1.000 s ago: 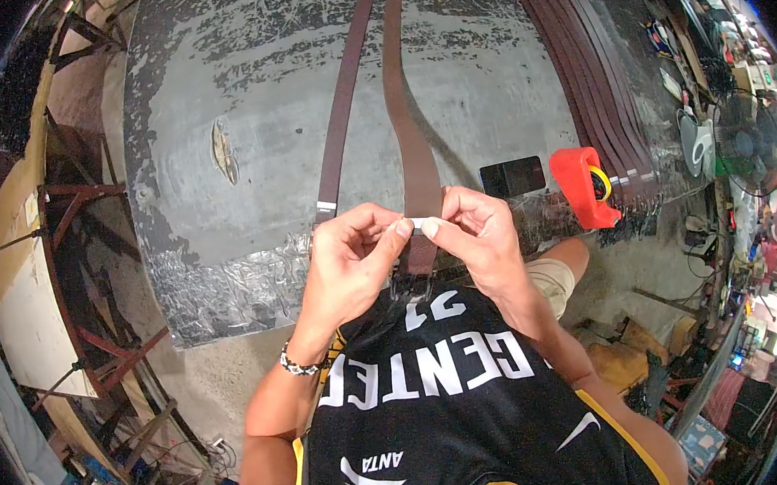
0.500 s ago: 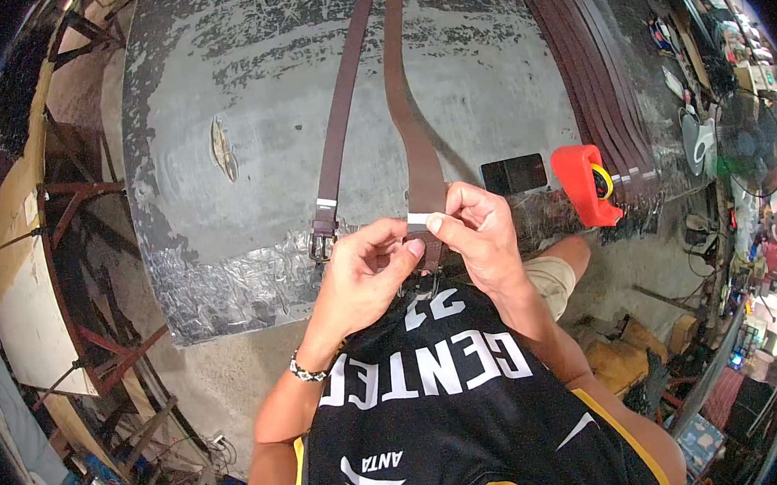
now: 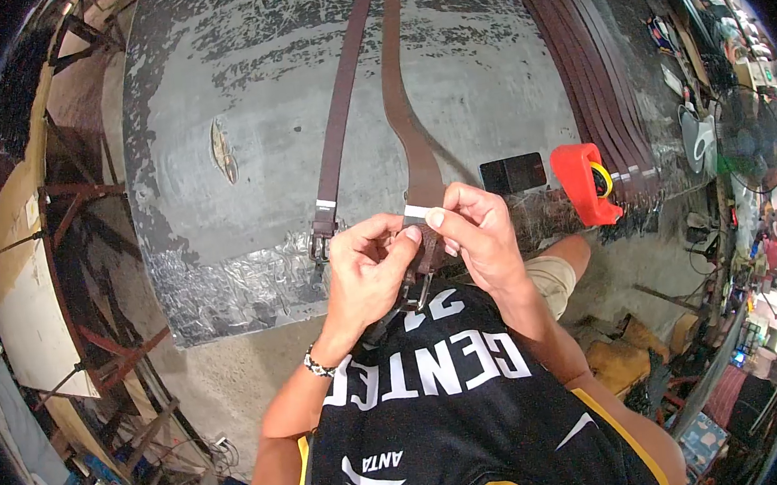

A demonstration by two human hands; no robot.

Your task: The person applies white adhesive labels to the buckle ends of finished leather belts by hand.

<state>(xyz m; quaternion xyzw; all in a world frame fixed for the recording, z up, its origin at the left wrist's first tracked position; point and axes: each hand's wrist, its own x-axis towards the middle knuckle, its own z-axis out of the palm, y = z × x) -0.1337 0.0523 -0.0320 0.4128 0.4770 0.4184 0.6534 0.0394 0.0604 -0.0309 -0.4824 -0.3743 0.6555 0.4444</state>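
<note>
Pinched brown belt [image 3: 416, 148] near its buckle end with both hands, over middle of tabletop's [image 3: 276, 114] near edge. Found white band [image 3: 416, 211] across belt, right between the two sets of fingertips. With left hand [image 3: 368, 267], pressed thumb flat on belt just below band's left part, fingers curled in behind. With right hand [image 3: 480, 234], pinched band's right end and belt's edge between thumb and bent forefinger. Saw buckle [image 3: 424, 292] hanging below hands, just in front of black jersey [image 3: 440, 404]. Traced rest of belt from fingertips up to far edge, bowed slightly.

Noted second belt [image 3: 342, 122] left of left hand, well clear of fingers at far end, its own buckle end by near edge. Logged row of dark belts [image 3: 592, 86] along right edge, side by side, ends toward near right corner. Also marked red tape dispenser [image 3: 582, 187] at near right corner, just beside those ends, and black phone-like slab [image 3: 512, 174] left of dispenser, near right hand. Spotted patterned bracelet [image 3: 318, 361] on left wrist.
</note>
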